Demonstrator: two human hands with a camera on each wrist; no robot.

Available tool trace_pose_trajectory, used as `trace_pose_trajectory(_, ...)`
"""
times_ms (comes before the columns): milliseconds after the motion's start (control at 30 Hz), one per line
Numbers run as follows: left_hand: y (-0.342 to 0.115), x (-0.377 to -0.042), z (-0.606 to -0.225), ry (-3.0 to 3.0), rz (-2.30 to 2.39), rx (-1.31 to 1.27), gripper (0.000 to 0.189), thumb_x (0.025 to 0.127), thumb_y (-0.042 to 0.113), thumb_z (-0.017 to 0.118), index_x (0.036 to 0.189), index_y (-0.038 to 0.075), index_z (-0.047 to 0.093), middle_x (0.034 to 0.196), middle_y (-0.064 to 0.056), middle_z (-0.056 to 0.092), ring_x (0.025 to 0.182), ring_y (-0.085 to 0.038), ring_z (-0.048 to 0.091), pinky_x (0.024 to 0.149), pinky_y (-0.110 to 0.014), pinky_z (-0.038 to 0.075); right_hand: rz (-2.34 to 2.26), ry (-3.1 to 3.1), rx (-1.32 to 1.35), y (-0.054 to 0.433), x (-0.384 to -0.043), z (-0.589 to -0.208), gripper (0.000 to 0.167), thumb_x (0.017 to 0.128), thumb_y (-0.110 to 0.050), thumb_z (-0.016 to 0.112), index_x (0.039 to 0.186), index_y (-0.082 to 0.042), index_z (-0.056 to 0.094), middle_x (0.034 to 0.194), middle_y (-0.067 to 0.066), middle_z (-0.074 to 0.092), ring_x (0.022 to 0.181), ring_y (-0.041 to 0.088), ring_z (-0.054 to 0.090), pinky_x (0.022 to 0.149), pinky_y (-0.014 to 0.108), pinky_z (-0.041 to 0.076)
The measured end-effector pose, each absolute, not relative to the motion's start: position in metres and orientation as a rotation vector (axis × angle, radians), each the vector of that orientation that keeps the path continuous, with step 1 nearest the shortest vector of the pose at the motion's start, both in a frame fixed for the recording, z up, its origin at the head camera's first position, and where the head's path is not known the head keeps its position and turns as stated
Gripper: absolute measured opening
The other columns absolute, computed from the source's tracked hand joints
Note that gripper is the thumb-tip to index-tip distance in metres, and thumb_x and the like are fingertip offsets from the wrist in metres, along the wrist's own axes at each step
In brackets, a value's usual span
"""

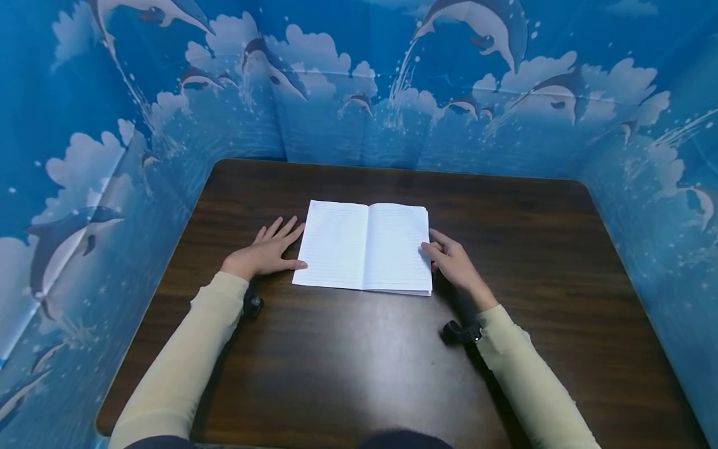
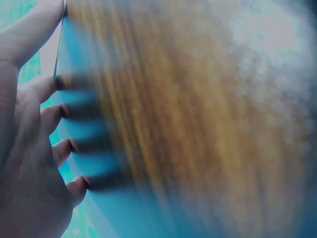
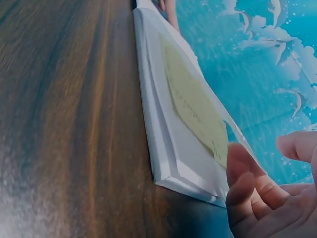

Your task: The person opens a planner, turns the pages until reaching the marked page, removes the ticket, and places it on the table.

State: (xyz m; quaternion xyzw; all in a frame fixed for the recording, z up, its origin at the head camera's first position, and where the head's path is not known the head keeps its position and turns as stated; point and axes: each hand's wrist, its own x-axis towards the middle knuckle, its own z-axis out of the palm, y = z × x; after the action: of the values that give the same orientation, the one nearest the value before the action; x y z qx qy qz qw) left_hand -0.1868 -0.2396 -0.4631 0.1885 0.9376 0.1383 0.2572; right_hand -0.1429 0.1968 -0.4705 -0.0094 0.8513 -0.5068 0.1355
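An open notebook (image 1: pixel 338 244) with white lined pages lies on the dark wooden table, its fold running front to back. To its left, my left hand (image 1: pixel 266 252) rests on the tabletop with fingers spread, the thumb tip at the left page's edge. My right hand (image 1: pixel 457 268) pinches the right page's outer edge, thumb above and fingers curled beneath. In the right wrist view, a yellow patch (image 3: pixel 193 106) with small dark marks shows under the raised page edge, beside my fingers (image 3: pixel 240 171). The left wrist view shows the spread left fingers (image 2: pixel 62 151) along blurred wood.
The brown wood-grain table (image 1: pixel 348 362) has rounded corners and reflects light near its front. A blue curtain (image 1: pixel 325 131) with dolphins and clouds hangs behind it and along both sides. Dark straps with small cameras sit on both wrists, below cream sleeves (image 1: pixel 191 355).
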Motion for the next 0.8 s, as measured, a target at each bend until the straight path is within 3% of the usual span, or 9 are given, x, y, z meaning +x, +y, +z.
trace_pose_trajectory(67, -0.2400, -0.1871, -0.4630, 2.534, 0.390, 0.513, 0.109, 0.092, 0.075, 0.059, 0.170, 0.022, 0.004, 0.177, -0.010, -0.009, 0.162, -0.043, -0.014, 0.127, -0.070, -0.005, -1.501, 2.427, -0.008, 0.1964, -0.1426, -0.4698, 0.066, 0.108, -0.039, 0.055, 0.160, -0.003, 0.037, 0.103, 0.017, 0.067, 0.083, 0.022, 0.063, 0.073, 0.025, 0.056)
trace_pose_trajectory(167, -0.2401, -0.1875, -0.4616, 2.526, 0.421, 0.526, 0.109, 0.092, 0.073, 0.060, 0.170, 0.020, 0.005, 0.177, -0.012, -0.008, 0.162, -0.044, -0.013, 0.126, -0.071, -0.005, -1.607, 2.297, 0.044, 0.1951, -0.1430, -0.4685, 0.066, 0.109, -0.041, 0.052, 0.161, -0.004, 0.034, 0.132, 0.024, 0.060, 0.107, 0.027, 0.064, 0.093, 0.034, 0.059)
trace_pose_trajectory(300, -0.2394, -0.1870, -0.4599, 2.528, 0.408, 0.530, 0.106, 0.095, 0.069, 0.061, 0.170, 0.020, 0.003, 0.177, -0.011, -0.009, 0.162, -0.043, -0.013, 0.127, -0.070, -0.005, -1.772, 2.072, 0.107, 0.1927, -0.1443, -0.4689, 0.071, 0.111, -0.041, 0.048, 0.165, -0.005, 0.021, 0.159, 0.026, 0.039, 0.136, 0.035, 0.052, 0.116, 0.052, 0.046)
trace_pose_trajectory(400, -0.2389, -0.1877, -0.4592, 2.533, 0.385, 0.529, 0.105, 0.095, 0.068, 0.060, 0.169, 0.021, 0.002, 0.177, -0.010, -0.009, 0.162, -0.042, -0.013, 0.127, -0.069, -0.005, -1.820, 1.992, 0.122, 0.1915, -0.1458, -0.4675, 0.073, 0.111, -0.041, 0.046, 0.167, -0.006, 0.014, 0.163, 0.024, 0.033, 0.141, 0.035, 0.047, 0.117, 0.050, 0.044)
trace_pose_trajectory(533, -0.2391, -0.1883, -0.4614, 2.538, 0.369, 0.530, 0.105, 0.096, 0.069, 0.059, 0.170, 0.021, 0.002, 0.177, -0.011, -0.009, 0.162, -0.043, -0.013, 0.127, -0.069, -0.006, -1.833, 1.966, 0.121, 0.1911, -0.1449, -0.4653, 0.074, 0.112, -0.043, 0.043, 0.167, -0.007, 0.011, 0.161, 0.025, 0.035, 0.137, 0.034, 0.049, 0.102, 0.033, 0.053)
trace_pose_trajectory(633, -0.2394, -0.1880, -0.4620, 2.538, 0.368, 0.528, 0.105, 0.096, 0.069, 0.059, 0.170, 0.022, 0.002, 0.177, -0.010, -0.009, 0.162, -0.043, -0.013, 0.127, -0.069, -0.006, -1.844, 1.939, 0.103, 0.1913, -0.1439, -0.4648, 0.074, 0.112, -0.045, 0.042, 0.167, -0.006, 0.011, 0.160, 0.025, 0.035, 0.136, 0.034, 0.049, 0.095, 0.027, 0.054)
trace_pose_trajectory(733, -0.2394, -0.1874, -0.4614, 2.537, 0.369, 0.528, 0.105, 0.096, 0.069, 0.059, 0.169, 0.022, 0.001, 0.177, -0.010, -0.010, 0.162, -0.042, -0.013, 0.127, -0.069, -0.006, -1.869, 1.870, 0.078, 0.1893, -0.1413, -0.4632, 0.077, 0.112, -0.045, 0.040, 0.167, -0.006, 0.004, 0.167, 0.023, 0.024, 0.145, 0.033, 0.039, 0.111, 0.036, 0.047)
trace_pose_trajectory(800, -0.2398, -0.1874, -0.4615, 2.538, 0.371, 0.530, 0.105, 0.096, 0.069, 0.059, 0.169, 0.022, 0.001, 0.177, -0.009, -0.010, 0.162, -0.042, -0.013, 0.127, -0.069, -0.006, -1.883, 1.832, 0.075, 0.1868, -0.1391, -0.4616, 0.079, 0.112, -0.045, 0.038, 0.167, -0.006, -0.003, 0.173, 0.021, 0.011, 0.153, 0.030, 0.025, 0.125, 0.043, 0.033)
